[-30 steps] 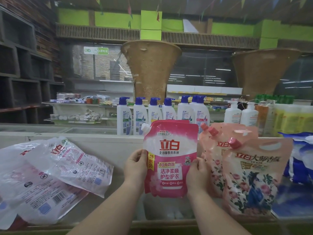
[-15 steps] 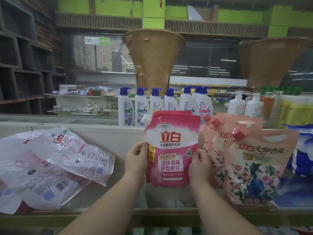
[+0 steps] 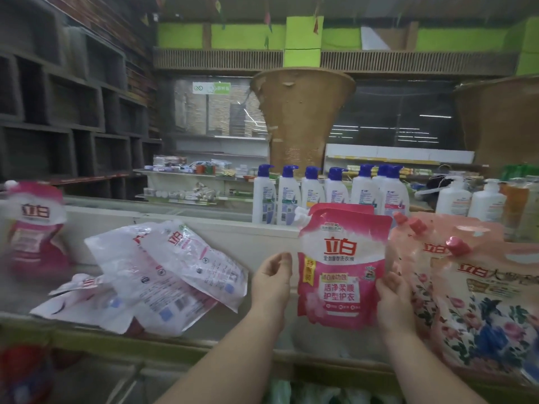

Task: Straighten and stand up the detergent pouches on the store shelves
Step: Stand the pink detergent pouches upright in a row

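Glossy plastic film pouches on a smooth, pale shelf

The pink pouch [image 3: 339, 275] is shiny plastic film with a crinkled upper part and a white plastic spout; the floral pouches [image 3: 478, 310] beside it are the same glossy film, lightly wrinkled, with pink plastic caps. The fallen pouches [image 3: 163, 275] are creased, reflective film, white on the side showing. The shelf [image 3: 233, 328] looks smooth and dull, its front edge yellowish and worn. The bottles [image 3: 315, 196] behind are smooth white plastic with blue plastic pump tops. The cones [image 3: 302, 118] look rough and fibrous, like woven straw or coarse board. The wall cubbies [image 3: 58, 118] are matt, dark and coarse-looking.
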{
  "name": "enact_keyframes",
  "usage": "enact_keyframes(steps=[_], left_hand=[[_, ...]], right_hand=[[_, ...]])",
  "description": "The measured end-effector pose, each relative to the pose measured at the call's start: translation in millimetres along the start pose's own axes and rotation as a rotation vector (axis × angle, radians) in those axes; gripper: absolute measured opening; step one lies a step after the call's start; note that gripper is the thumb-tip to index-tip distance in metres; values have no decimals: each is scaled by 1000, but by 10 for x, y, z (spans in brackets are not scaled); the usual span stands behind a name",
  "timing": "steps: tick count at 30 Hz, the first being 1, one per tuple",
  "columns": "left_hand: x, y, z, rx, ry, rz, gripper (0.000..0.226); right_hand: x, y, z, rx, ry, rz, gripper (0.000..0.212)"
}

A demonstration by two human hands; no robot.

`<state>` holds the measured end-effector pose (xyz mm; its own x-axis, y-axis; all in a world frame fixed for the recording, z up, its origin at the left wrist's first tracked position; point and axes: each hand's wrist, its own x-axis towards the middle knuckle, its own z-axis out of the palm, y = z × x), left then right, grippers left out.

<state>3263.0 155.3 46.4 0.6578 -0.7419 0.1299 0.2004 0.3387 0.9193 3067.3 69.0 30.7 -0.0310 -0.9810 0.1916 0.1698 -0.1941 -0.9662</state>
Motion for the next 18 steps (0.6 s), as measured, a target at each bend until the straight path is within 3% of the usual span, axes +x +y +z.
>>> enact_keyframes(steps=[4, 8, 18], left_hand=[[-84, 20, -227, 48, 32, 10, 22], [-106, 88, -485, 61, 50, 11, 23], [-188, 362, -1104, 83, 102, 19, 27]], right_hand=[[-219, 13, 74, 26, 40, -67, 51], [-467, 120, 226, -18, 119, -128, 45], [-921, 171, 727, -131, 84, -187, 45]])
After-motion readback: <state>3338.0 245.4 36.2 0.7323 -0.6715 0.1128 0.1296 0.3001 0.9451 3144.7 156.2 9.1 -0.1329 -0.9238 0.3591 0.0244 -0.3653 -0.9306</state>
